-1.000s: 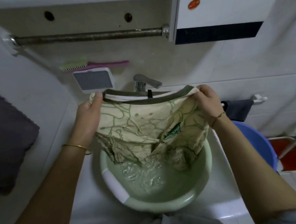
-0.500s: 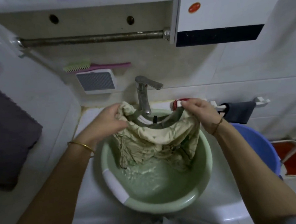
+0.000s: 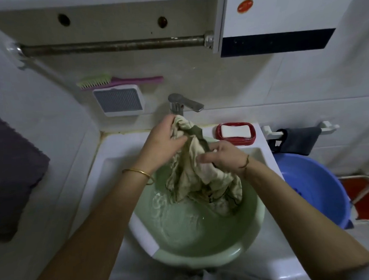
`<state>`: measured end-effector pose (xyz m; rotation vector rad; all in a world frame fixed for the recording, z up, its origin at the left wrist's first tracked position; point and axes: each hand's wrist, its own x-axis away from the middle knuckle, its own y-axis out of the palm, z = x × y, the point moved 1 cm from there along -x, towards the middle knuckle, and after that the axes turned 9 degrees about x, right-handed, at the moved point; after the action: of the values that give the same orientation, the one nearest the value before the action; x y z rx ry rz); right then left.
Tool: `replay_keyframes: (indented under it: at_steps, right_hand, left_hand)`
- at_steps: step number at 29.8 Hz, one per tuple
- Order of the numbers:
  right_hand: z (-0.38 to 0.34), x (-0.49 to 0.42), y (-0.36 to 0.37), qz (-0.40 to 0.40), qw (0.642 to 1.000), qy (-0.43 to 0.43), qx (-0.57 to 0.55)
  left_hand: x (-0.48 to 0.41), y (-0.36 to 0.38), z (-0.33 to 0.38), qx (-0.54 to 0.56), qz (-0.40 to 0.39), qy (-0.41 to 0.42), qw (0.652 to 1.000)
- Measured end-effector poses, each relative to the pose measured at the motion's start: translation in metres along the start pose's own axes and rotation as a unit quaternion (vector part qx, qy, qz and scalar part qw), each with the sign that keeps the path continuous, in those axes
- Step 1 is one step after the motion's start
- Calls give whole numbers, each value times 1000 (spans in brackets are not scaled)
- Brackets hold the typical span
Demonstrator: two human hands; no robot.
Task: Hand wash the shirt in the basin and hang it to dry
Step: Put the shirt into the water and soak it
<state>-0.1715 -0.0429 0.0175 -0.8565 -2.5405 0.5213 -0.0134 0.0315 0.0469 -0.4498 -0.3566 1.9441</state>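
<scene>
1. Surface: a white ceramic sink [image 3: 120,147] set into a tiled corner carries a pale green round plastic basin [image 3: 206,256] with rippled water [image 3: 194,220] in it.
2. A chrome lever tap [image 3: 185,103] stands at the sink's back edge. On the back right corner sits a red oval soap dish [image 3: 218,133] holding a white soap bar [image 3: 235,131].
3. Wall above: a rusty metal rail [image 3: 114,45], a green-and-pink scrubbing brush [image 3: 120,80], and a white square grille-fronted holder [image 3: 119,101] under it.
4. To the right, below the sink, is a blue plastic tub [image 3: 314,186]. A dark grey towel [image 3: 12,170] hangs at the left.
5. The cream shirt with green pattern [image 3: 194,173] is bunched above the basin's rear half, between the hands.
6. Left hand [image 3: 162,143]: fingers curled tightly round the upper, collar end, just in front of the tap.
7. Right hand [image 3: 225,157]: lower and just beside the left, fingers curled round the middle of the bundle.
8. The shirt's lower part hangs below the right hand into the basin, its bottom folds touching the water.
</scene>
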Motion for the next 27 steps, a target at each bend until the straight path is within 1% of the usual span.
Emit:
replay_keyframes:
  at_steps: [2,3,4,5,6,7,8,9,10,11,12,13,14,15,17,18,20,22,23,24,26,27]
  right_hand:
    - [-5,8,-11,25,992,35,-115]
    - [-7,10,-14,23,983,47,-175]
    - [-13,14,-16,17,970,63,-236]
    - [-14,17,-18,3,952,78,-297]
    - [-20,21,-19,-11,929,96,-358]
    - [-23,23,-21,-21,907,104,-408]
    - [-30,27,-22,-21,885,111,-452]
    - [-34,28,-23,-21,869,106,-482]
    - [-42,31,-23,-19,855,101,-509]
    - [-48,30,-24,-20,837,91,-539]
    - [-54,29,-23,-4,816,91,-571]
    - [-57,24,-21,12,794,81,-603]
    - [-61,21,-17,30,775,80,-627]
    - [-62,17,-12,43,770,82,-632]
    - [-66,14,0,49,775,103,-621]
    - [-65,13,8,39,779,114,-615]
    - [-57,9,16,6,796,141,-589]
    - [-43,4,15,-40,826,157,-541]
    - [-35,1,13,-54,846,165,-504]
    - [-28,1,11,-61,871,182,-452]
    - [-9,-5,11,-59,920,217,-320]
    - [0,-7,11,-56,940,232,-243]
  left_hand:
    - [4,2,-15,-29,-13,-27,999]
    - [8,5,-22,-67,-11,-41,997]
    - [13,7,-26,-99,9,-53,994]
    - [20,10,-28,-105,50,-53,992]
    - [27,14,-26,-85,87,-44,992]
    - [34,18,-23,-45,97,-34,994]
    - [42,21,-20,4,73,-33,997]
    - [51,25,-17,45,5,-51,998]
    - [60,29,-14,77,-92,-82,989]
    - [68,33,-14,80,-185,-105,974]
    - [74,38,-15,75,-248,-109,960]
    - [78,45,-17,74,-274,-104,953]
    - [80,52,-13,87,-270,-98,954]
    - [80,59,-11,110,-241,-96,960]
    - [79,73,-7,172,-149,-101,968]
    - [77,75,-9,194,-104,-115,969]
    - [77,72,-21,247,-19,-185,951]
    - [80,59,-37,324,63,-251,910]
    - [82,51,-42,360,96,-277,886]
    - [83,42,-43,400,112,-299,859]
    - [81,29,-44,465,109,-328,815]
    - [80,23,-43,481,99,-340,802]
